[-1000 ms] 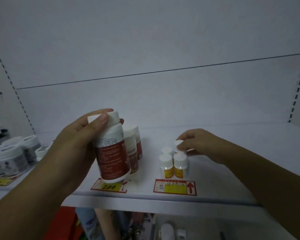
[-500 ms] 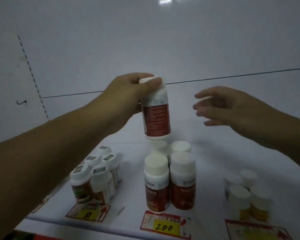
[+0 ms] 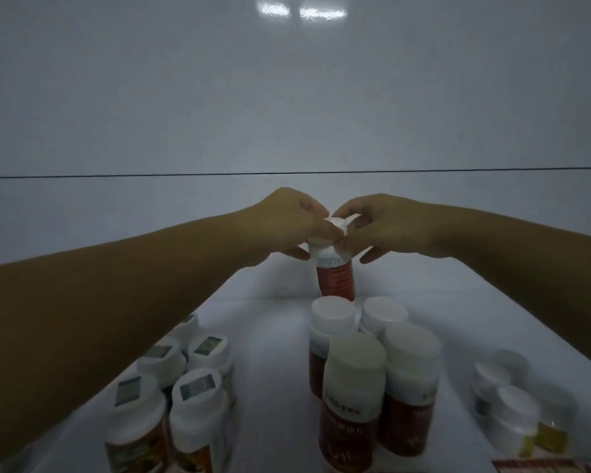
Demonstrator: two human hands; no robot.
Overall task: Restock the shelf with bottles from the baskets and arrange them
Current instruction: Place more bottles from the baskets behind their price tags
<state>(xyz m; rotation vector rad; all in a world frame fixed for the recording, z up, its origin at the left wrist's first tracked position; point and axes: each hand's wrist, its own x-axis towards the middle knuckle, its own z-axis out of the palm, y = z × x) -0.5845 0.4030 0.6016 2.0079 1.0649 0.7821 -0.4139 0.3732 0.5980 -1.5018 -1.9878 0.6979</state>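
Observation:
A red-labelled bottle point(image 3: 335, 278) with a white cap stands upright at the back of the white shelf point(image 3: 273, 336), behind several bottles of the same kind point(image 3: 352, 380). My left hand point(image 3: 287, 227) grips its cap and neck from the left. My right hand point(image 3: 382, 227) touches the cap from the right with its fingertips. The bottle's base is hidden behind the front bottles.
Several white bottles with square stickers on their caps point(image 3: 191, 387) stand at the front left. Small white bottles with yellow labels point(image 3: 512, 411) stand at the front right. A red price tag point(image 3: 543, 467) shows at the shelf's front edge. The white back wall point(image 3: 287, 97) is close behind.
My left hand carried the red-labelled bottle over the front bottles and lowered it to the back of the shelf. My right hand came in from the right and met the cap.

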